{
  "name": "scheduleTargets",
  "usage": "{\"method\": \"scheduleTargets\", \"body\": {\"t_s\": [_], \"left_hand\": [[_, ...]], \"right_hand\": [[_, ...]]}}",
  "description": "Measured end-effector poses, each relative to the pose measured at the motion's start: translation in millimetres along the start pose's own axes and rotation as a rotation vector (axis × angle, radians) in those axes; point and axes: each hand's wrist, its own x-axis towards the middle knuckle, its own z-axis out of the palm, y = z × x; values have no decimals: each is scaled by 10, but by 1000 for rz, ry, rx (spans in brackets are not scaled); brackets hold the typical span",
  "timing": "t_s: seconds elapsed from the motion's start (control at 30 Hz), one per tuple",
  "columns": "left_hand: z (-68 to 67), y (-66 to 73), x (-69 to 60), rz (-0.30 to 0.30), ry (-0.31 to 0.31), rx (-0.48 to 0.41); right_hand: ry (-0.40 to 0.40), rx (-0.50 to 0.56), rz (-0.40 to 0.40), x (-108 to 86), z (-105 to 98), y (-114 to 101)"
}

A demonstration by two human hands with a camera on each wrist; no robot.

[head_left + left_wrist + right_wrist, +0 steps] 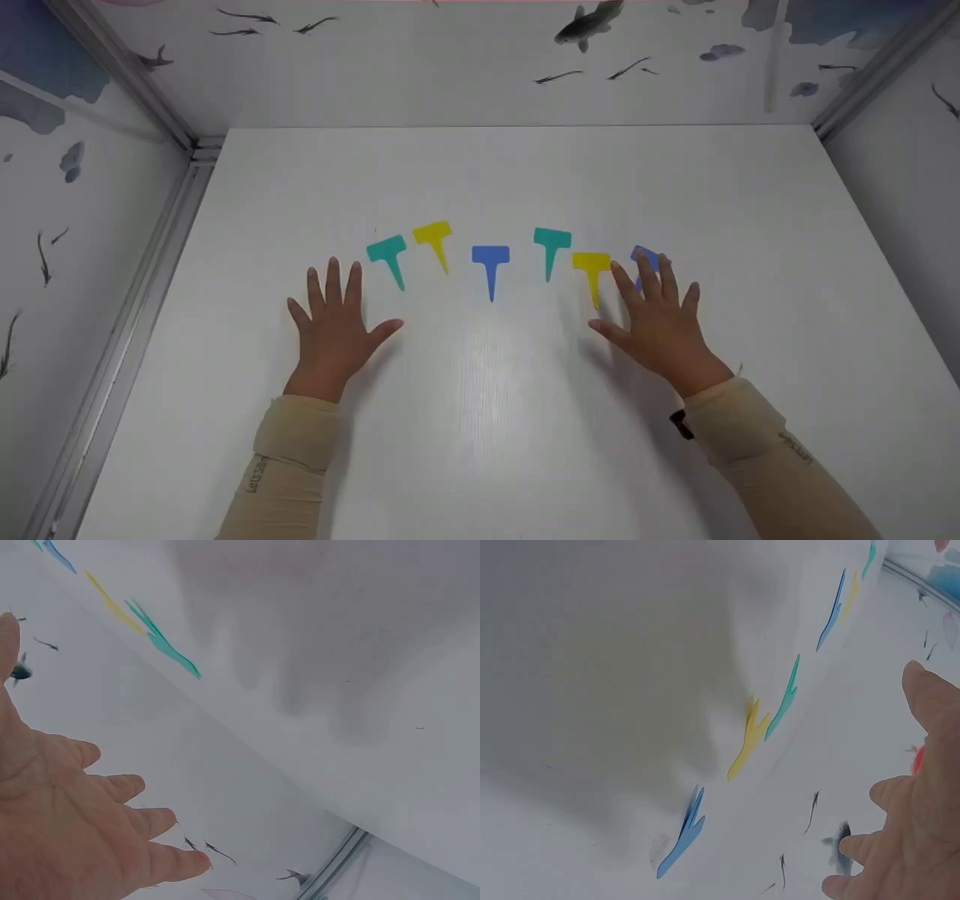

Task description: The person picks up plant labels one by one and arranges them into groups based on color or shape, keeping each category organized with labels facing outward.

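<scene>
A row of T-shaped plastic plant labels lies on the white table. From the left in the head view come a teal label (388, 249), a yellow label (433, 233), a blue label (491, 256), a second teal label (553, 238) and a second yellow label (591, 261). Another blue label (681, 847) is partly hidden by fingers in the head view. My left hand (334, 336) hovers with spread fingers, left of and nearer than the first teal label. My right hand (661, 334), fingers also spread, hovers by the right yellow and blue labels. Both hold nothing.
The white tabletop (480, 420) reaches back to a white wall (420, 67) printed with fish and ink-like shapes. Side panels stand left and right, with a metal rail (135, 337) along the left edge. Hand shadows fall on the table.
</scene>
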Motion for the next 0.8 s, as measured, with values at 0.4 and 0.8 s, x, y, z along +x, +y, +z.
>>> {"method": "scheduleTargets", "body": {"t_s": [0.4,0.8], "left_hand": [[22,-88,20,-21,-24,-17],[10,-131,62,-33,-34,-38]], "right_hand": [[-17,12,-3,39,106,-52],[-5,14,-35,124,129,-155]]}}
